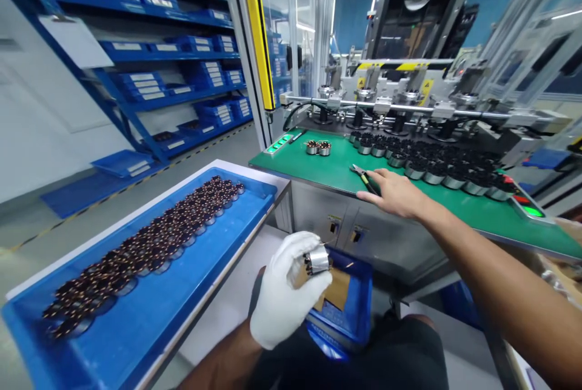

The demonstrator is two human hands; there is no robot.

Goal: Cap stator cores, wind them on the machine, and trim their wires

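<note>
Left gloved hand is clamped on a small silver copper-wound coil; right hand is laid open on yellow-handled cutters. Windings could be nicked by them.

The room is bright and even, lit by white ceiling strips at the upper right of the frame. Shadows are soft; a faint one lies under the right hand on the green surface. The gloved left hand looks almost washed out, and the metal part it grips glints. Lines bend toward the edges; the blue shelves at upper left lean.
</note>
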